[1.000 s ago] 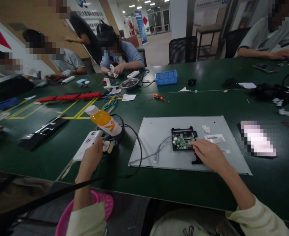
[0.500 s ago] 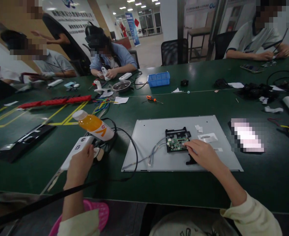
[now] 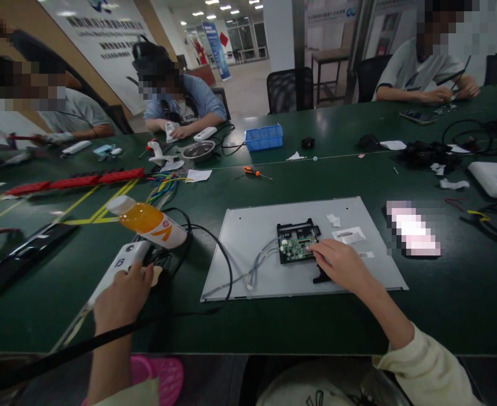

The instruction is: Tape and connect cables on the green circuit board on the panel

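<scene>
My left hand (image 3: 121, 296) is curled around a white tool (image 3: 117, 269) marked with a letter, lying on the green table. Just beyond the white tool an orange drink bottle (image 3: 149, 221) lies on its side over a coil of black cable (image 3: 214, 265). My right hand (image 3: 340, 263) rests fingers-down on a grey metal panel (image 3: 252, 225), its fingertips at the right edge of a small green circuit board (image 3: 296, 246) in a black frame. Grey wires (image 3: 261, 264) run left from the circuit board.
An orange screwdriver (image 3: 252, 171), a blue basket (image 3: 264, 137), a metal bowl (image 3: 198, 150) and a red strip (image 3: 69, 181) lie farther back. Other people work at the far and left sides. A white box (image 3: 493, 179) and black cables sit at the right. A pink basket (image 3: 155, 375) is below the table edge.
The view has shifted, so everything slides left and down in the picture. Both hands keep their places, the left on the white tool and the right at the circuit board.
</scene>
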### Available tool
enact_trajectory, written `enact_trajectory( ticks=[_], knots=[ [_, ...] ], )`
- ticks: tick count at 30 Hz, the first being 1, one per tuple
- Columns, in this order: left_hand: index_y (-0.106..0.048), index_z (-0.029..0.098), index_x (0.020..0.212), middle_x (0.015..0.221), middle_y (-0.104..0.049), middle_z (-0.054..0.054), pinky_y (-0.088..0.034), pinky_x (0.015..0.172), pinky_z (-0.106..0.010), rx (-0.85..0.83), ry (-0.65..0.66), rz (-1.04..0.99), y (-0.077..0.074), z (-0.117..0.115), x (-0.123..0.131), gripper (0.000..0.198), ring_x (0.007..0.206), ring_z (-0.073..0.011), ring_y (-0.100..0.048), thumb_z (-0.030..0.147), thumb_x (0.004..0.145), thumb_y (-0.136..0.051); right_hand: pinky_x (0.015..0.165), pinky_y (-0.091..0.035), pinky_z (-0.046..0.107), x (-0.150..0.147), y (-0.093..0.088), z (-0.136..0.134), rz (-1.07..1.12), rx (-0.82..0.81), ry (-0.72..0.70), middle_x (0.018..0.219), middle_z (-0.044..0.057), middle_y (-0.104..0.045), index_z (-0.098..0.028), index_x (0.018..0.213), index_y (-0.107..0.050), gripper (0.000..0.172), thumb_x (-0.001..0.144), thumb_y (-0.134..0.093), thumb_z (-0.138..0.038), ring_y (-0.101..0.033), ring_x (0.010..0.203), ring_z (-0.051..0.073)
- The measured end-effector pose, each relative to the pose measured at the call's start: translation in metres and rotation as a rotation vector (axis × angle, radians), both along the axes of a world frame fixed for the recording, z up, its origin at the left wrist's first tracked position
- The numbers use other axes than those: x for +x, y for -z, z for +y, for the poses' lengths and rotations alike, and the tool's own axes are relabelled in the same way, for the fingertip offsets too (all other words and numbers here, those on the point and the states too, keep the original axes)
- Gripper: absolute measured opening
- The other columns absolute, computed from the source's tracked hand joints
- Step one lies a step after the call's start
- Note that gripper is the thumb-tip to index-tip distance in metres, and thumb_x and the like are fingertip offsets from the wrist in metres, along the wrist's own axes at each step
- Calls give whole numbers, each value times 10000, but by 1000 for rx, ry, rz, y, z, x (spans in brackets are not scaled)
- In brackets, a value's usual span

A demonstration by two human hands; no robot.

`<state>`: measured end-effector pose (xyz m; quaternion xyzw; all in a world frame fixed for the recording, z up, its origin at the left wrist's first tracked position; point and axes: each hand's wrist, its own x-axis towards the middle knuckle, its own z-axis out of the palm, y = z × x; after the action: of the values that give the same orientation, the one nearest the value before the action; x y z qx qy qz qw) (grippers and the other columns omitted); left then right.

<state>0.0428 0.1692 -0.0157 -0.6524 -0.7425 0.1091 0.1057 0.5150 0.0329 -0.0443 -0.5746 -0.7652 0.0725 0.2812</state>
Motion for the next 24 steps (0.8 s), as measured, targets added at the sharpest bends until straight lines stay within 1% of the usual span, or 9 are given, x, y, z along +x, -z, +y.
enact_trajectory(
  ticks=[3,6,9,12,14,16,22,24],
  knots=[
    [-494,161,1205,975,-580,-154,-462,610,-352,95,38,158,3,-5,2,616,740,-281,-630,514,943,-63,774,-533,364,-1,-2,0,2,-9,0,1008,78,-684,-175,1081,-629,254,906,-447,-145,-637,886,200],
    [-498,163,1210,958,-564,-146,-433,564,-315,110,62,202,3,-8,9,608,695,-258,-617,472,952,-43,772,-534,361,-1,-1,0,7,-5,-8,1006,77,-685,-179,1082,-630,253,905,-452,-143,-637,886,197],
    [-500,160,1213,1006,-541,-158,-431,608,-329,171,57,215,5,-11,20,596,769,-276,-605,477,953,-68,776,-533,365,-1,2,1,4,9,-4,1011,80,-685,-182,1084,-630,253,905,-454,-147,-636,903,203],
    [-470,159,1254,1084,-510,-182,-427,669,-357,271,65,229,9,-16,30,626,904,-332,-564,597,916,-178,781,-532,366,-1,2,1,-2,1,5,1017,79,-683,-181,1087,-628,253,909,-451,-151,-635,908,205],
    [-466,156,1254,1090,-503,-185,-418,674,-355,285,57,219,11,-18,33,656,925,-340,-540,644,892,-220,780,-531,366,-2,0,0,-9,-10,9,1011,76,-682,-180,1088,-626,253,908,-450,-147,-635,901,206],
    [-476,155,1233,1073,-508,-175,-406,662,-338,277,48,216,12,-18,34,631,915,-326,-531,625,904,-213,774,-531,363,-2,-2,0,-11,-16,10,1008,77,-682,-181,1086,-625,253,910,-448,-145,-636,893,205],
    [-508,135,1174,1063,-517,-161,-396,646,-335,264,131,243,11,-17,34,563,899,-314,-524,539,942,-191,798,-520,363,0,1,1,6,4,6,1001,75,-681,-193,1083,-620,249,907,-449,-152,-633,896,205],
    [-508,139,1176,1075,-516,-164,-399,644,-337,262,118,232,10,-18,34,556,907,-318,-523,537,942,-199,809,-517,363,2,2,1,14,7,24,997,74,-678,-198,1074,-621,246,906,-447,-155,-633,904,208]
  ],
)
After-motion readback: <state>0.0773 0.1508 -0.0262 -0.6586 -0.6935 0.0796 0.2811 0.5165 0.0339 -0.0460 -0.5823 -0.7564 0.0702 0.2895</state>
